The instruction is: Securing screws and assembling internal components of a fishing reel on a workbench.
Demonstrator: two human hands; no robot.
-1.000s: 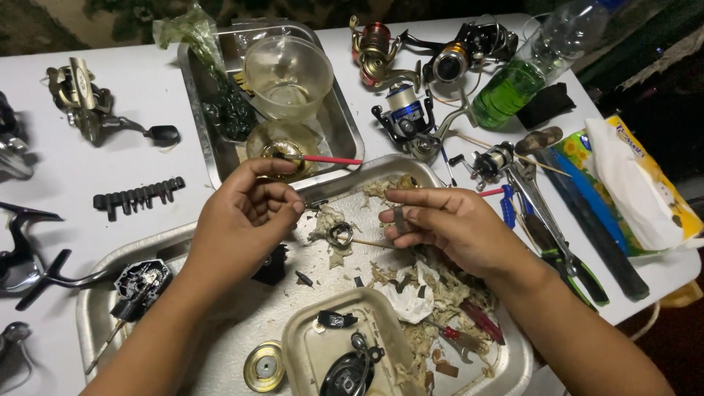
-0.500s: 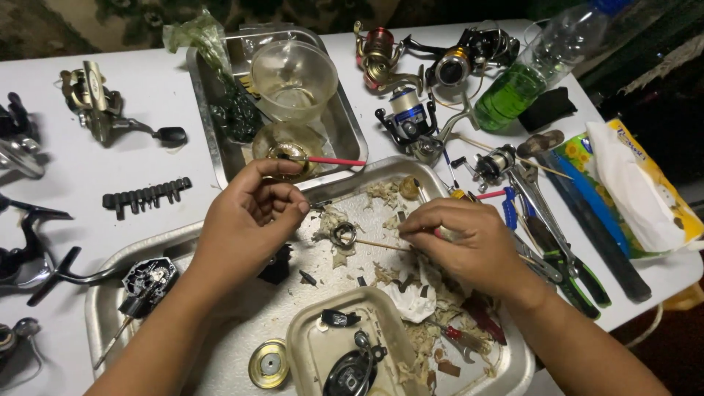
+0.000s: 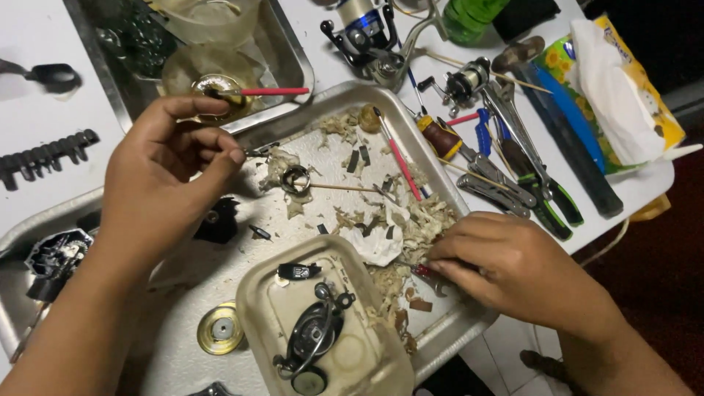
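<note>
The left hand (image 3: 165, 183) hovered over the left part of the metal tray (image 3: 334, 99), fingers curled, thumb and forefinger pinching a small thin metal piece (image 3: 258, 151) – I cannot tell what it was. The right hand (image 3: 513, 268) lay at the tray's right edge, fingers closed on a red-handled tool (image 3: 425, 273) among paper scraps (image 3: 411, 227). Between the 2 hands, near the tray's middle, a small metal ring (image 3: 295, 178) lay on a thin stick (image 3: 345, 188).

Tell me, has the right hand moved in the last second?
Yes. The right hand has dropped from the middle of the metal tray to its near right edge, now resting on the shredded scraps there.
</note>
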